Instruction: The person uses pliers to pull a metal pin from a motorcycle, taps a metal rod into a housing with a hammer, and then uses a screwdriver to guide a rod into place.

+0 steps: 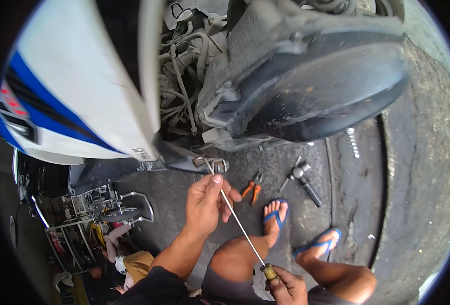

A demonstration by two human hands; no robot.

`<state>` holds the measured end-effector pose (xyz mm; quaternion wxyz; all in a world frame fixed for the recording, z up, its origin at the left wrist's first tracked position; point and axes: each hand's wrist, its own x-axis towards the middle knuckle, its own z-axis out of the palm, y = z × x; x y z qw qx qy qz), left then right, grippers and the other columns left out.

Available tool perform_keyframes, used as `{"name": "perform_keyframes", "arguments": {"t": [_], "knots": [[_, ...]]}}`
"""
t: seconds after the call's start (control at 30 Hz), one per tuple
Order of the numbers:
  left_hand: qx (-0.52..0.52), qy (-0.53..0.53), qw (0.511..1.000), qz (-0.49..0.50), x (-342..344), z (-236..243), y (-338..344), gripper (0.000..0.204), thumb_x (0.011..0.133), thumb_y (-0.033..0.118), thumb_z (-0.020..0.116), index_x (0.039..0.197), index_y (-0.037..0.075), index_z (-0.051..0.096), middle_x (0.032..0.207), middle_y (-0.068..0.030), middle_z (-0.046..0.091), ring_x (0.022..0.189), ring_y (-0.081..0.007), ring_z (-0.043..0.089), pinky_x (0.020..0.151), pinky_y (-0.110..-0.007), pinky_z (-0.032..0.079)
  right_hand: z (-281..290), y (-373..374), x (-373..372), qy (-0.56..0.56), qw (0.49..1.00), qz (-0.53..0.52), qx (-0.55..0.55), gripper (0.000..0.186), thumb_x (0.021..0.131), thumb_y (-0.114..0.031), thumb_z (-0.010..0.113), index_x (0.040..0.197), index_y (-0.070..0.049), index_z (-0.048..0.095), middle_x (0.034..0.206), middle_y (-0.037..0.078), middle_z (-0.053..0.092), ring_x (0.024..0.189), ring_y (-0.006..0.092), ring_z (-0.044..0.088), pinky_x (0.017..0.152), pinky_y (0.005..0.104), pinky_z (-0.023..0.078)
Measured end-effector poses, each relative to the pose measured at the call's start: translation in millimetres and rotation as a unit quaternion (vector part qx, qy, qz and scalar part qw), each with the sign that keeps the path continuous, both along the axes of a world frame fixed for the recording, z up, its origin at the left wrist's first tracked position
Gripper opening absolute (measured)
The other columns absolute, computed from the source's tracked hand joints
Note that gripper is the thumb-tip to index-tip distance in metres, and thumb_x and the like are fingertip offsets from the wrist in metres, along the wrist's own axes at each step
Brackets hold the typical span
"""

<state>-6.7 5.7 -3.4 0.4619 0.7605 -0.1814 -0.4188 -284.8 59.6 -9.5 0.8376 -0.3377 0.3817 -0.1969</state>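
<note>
A long screwdriver with a thin metal shaft and a yellowish handle runs slantwise between my hands. My right hand, at the lower edge, is wrapped round the handle. Farther up, my left hand is closed on the shaft near its far end, thumb pressed along it. The tip meets or lies over a small rusty metal fitting at the lower edge of a two-wheeler; I cannot tell whether it is inserted. Above are its white and blue body panel and dark, dusty engine cover.
Orange-handled pliers and a hammer with a thin tool beside it lie on the floor near my sandalled feet. A spiral metal piece lies farther right. At lower left are a person and a metal rack.
</note>
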Motion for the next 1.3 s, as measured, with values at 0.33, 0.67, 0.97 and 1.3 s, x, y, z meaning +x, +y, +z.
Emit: {"name": "perform_keyframes", "arguments": {"t": [0.33, 0.67, 0.97, 1.3], "knots": [[-0.091, 0.055, 0.994, 0.006, 6, -7, -2, 0.039, 0.111, 0.032, 0.043, 0.097, 0.000, 0.059, 0.077, -0.0259, 0.070, 0.034, -0.0126, 0.048, 0.031, -0.022, 0.037, -50, -42, 89, -0.088, 0.986, -0.010, -0.139, 0.040, 0.102, -0.006, 0.059, 0.140, 0.005, 0.054, 0.110, 0.013, 0.075, 0.090, 0.0148, 0.068, 0.087, 0.0283, 0.051], [-0.131, 0.001, 0.990, 0.046, 22, -16, 2, 0.037, 0.111, 0.029, 0.047, 0.102, -0.004, 0.062, 0.078, -0.0214, 0.071, 0.037, -0.0105, 0.048, 0.032, -0.022, 0.036, -49, -44, 132, -0.122, 0.991, -0.057, 0.015, 0.035, 0.105, -0.007, 0.056, 0.137, 0.006, 0.056, 0.102, 0.007, 0.071, 0.085, 0.0109, 0.063, 0.077, 0.0250, 0.050], [-0.107, -0.038, 0.992, 0.060, 21, -19, 1, 0.037, 0.110, 0.028, 0.049, 0.100, -0.005, 0.063, 0.075, -0.0204, 0.070, 0.035, -0.0094, 0.044, 0.031, -0.022, 0.033, -64, -49, 136, -0.188, 0.973, -0.008, 0.135, 0.038, 0.106, -0.013, 0.057, 0.139, 0.005, 0.051, 0.089, 0.007, 0.070, 0.066, 0.0080, 0.060, 0.065, 0.0223, 0.048], [-0.118, -0.045, 0.990, 0.064, 20, -20, 0, 0.039, 0.109, 0.028, 0.051, 0.098, -0.007, 0.064, 0.073, -0.0209, 0.070, 0.033, -0.0098, 0.042, 0.031, -0.023, 0.031, -51, -58, 140, -0.158, 0.978, -0.029, 0.134, 0.034, 0.107, -0.014, 0.056, 0.136, 0.005, 0.057, 0.087, 0.000, 0.065, 0.067, 0.0040, 0.051, 0.063, 0.0192, 0.041]]}}
